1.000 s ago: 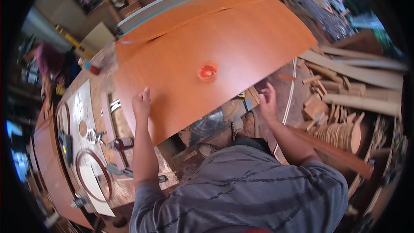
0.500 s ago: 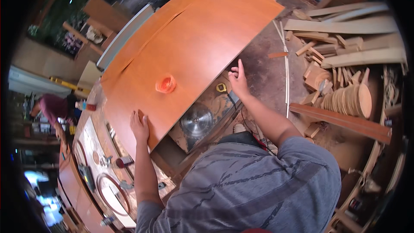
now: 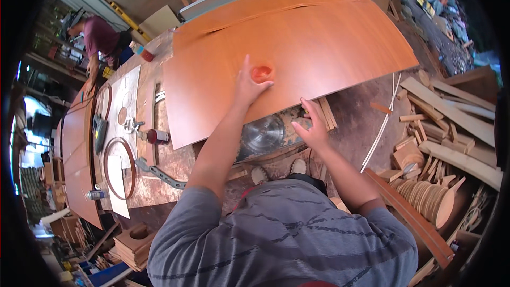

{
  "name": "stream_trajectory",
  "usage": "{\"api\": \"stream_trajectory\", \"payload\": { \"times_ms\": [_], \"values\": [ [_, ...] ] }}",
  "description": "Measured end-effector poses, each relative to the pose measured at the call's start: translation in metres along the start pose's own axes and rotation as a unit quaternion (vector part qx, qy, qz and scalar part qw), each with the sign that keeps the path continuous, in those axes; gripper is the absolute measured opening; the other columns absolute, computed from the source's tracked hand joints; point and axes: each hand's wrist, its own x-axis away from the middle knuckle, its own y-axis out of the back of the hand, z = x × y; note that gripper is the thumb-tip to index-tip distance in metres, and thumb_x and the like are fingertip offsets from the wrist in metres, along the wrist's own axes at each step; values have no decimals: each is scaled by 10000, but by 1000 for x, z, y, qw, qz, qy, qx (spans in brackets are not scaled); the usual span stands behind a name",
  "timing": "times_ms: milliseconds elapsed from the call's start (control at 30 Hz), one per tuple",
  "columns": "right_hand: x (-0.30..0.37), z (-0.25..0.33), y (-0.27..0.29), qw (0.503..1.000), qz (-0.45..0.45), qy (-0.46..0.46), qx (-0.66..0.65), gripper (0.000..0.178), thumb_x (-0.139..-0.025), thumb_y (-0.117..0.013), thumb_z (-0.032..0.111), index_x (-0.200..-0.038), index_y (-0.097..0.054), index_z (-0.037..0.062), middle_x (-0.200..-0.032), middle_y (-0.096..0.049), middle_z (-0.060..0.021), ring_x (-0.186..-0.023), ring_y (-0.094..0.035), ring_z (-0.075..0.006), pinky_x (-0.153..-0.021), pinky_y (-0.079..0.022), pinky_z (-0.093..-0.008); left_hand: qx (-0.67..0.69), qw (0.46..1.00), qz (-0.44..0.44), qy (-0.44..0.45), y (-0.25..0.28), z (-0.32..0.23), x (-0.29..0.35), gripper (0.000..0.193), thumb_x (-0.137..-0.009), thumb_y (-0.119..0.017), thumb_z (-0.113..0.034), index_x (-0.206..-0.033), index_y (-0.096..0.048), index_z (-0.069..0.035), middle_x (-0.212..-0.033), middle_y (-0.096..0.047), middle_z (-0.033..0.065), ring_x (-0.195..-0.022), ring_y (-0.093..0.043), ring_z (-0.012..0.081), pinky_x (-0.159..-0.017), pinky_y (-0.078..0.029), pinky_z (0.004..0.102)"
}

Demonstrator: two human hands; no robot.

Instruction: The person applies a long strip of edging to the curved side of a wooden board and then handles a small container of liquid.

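Note:
A wide orange-brown wood-grain panel [image 3: 319, 37] lies across the saw table. My left hand [image 3: 251, 84] is open over it, with thumb and fingers spread beside a round translucent orange-red object [image 3: 261, 73]; I cannot tell whether they touch. At the panel's near edge my right hand [image 3: 314, 130] has its index finger and thumb apart. A small yellow patch of a tape measure [image 3: 306, 112] shows by those fingers, most of it hidden. Below the edge, the round saw blade [image 3: 263, 135] shows close to both forearms.
To the left a workbench [image 3: 154, 165] holds a brown ring [image 3: 109, 172], a dark red bottle [image 3: 158, 136] and a clamp. Another person [image 3: 101, 37] bends at the far left. Scrap wood [image 3: 441, 133] and a stack of round discs [image 3: 425, 199] lie at the right.
My view has swung round. My left hand has gone from the panel's left part to the orange-red object. My right hand, earlier pointing past the panel's edge, has come to the tape measure.

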Motion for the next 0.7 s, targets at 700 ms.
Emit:
{"api": "stream_trajectory", "payload": {
  "times_ms": [700],
  "values": [
    [-3,169,-144,927,284,246,12,680,-603,-849,285,-1178,-569,53,-1212,-546,-151,-1090,-567,-308,-899,-482,-365,602,791,88,69,194,-30,237,992,-640,-860,-264,-1397,-249,-71,-1254,-518,133,-1174,-514,216,-991,-436,367]
  ]
}}
